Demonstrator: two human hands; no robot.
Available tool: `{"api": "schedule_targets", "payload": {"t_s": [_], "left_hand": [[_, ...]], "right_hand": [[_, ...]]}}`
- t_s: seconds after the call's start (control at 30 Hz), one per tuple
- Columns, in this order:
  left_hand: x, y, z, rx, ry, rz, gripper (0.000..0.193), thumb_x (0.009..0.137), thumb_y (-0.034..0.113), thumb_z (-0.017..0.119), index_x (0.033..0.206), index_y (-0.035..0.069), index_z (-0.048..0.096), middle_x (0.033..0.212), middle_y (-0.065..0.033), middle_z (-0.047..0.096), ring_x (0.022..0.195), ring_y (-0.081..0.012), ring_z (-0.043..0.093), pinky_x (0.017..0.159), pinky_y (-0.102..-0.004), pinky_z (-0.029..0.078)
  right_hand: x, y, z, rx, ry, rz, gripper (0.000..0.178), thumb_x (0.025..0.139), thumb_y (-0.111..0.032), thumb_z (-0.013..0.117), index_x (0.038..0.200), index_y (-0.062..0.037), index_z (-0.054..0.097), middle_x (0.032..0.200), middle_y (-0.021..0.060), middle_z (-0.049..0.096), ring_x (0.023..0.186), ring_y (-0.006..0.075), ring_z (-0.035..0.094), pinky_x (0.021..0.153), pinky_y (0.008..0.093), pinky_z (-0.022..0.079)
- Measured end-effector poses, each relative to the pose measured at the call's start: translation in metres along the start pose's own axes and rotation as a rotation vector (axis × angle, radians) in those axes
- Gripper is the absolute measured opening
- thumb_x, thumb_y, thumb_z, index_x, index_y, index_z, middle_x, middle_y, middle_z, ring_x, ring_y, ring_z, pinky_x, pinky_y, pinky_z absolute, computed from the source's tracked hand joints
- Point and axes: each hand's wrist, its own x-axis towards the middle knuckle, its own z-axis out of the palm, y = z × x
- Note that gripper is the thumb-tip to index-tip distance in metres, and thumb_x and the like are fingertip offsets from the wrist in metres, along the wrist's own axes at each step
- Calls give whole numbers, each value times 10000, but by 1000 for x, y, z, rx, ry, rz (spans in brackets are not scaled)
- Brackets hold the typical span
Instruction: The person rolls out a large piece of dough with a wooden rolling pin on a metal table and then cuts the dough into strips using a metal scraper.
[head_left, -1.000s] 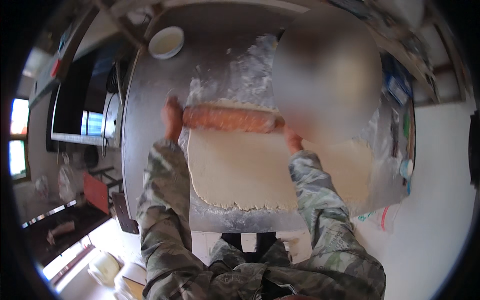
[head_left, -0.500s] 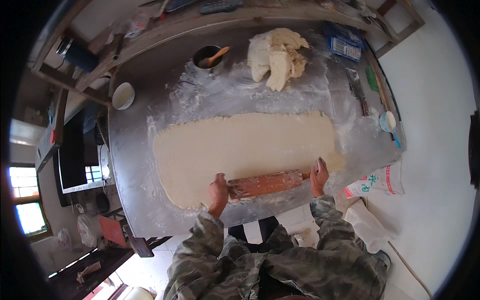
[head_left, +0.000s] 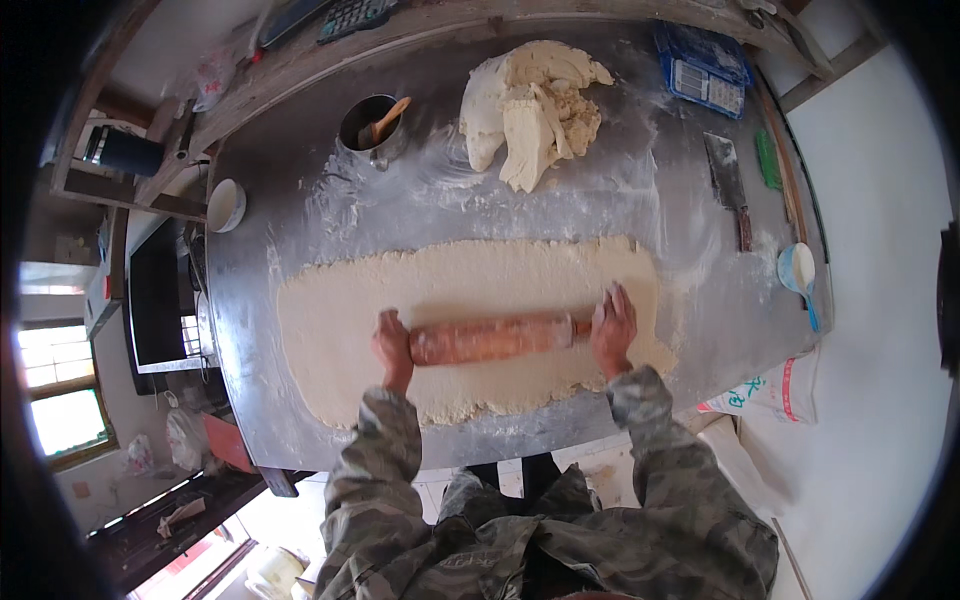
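Reddish wood, the pin (head_left: pixel 492 340) has moved toward twelve from the six-o'clock edge of the dough (head_left: pixel 480 285) to its middle, likely pressing there now; left hand (head_left: pixel 393 345) wraps its nine-o'clock end, right hand (head_left: pixel 613 328) its three.

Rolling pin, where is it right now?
In the head view, the rolling pin is just below the picture's centre, crosswise on the flattened dough, with the left hand at its left end and the right hand at its right.
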Motion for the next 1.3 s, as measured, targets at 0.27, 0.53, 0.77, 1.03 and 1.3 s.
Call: {"api": "schedule_targets", "payload": {"t_s": [0.27,0.53,0.77,1.03,1.3], "left_hand": [[143,73,20,-36,41,95,175,965,254,474,958,125,592,797,-217,649,700,-432,627,564,-536,468],[73,23,25,11,-8,36,214,974,300,468,967,145,615,832,-190,669,754,-427,641,610,-532,483],[134,61,27,-135,59,142,266,980,303,465,934,87,613,878,-229,655,789,-451,621,646,-533,476],[-63,78,-14,-404,-265,-116,314,996,275,428,1048,72,663,801,-186,674,700,-298,646,640,-441,491],[-124,152,41,-203,-243,82,192,977,243,475,1064,159,625,769,-185,666,691,-409,647,583,-497,495]], "right_hand": [[127,16,47,-45,62,-53,335,962,-192,475,1081,55,669,1188,204,645,1074,367,610,920,444,475],[75,9,41,-20,129,-79,284,922,-184,541,1054,29,673,1145,186,658,1021,369,617,880,470,485],[140,11,66,-44,163,46,246,846,-164,596,1024,-18,682,1019,167,694,899,350,656,799,438,526],[7,81,-33,347,110,278,276,812,-117,618,1066,-31,680,1058,155,683,924,336,657,812,398,522],[-57,206,-50,-208,-49,201,299,893,-268,590,1070,-49,691,1083,155,680,927,373,641,816,451,518]]}}
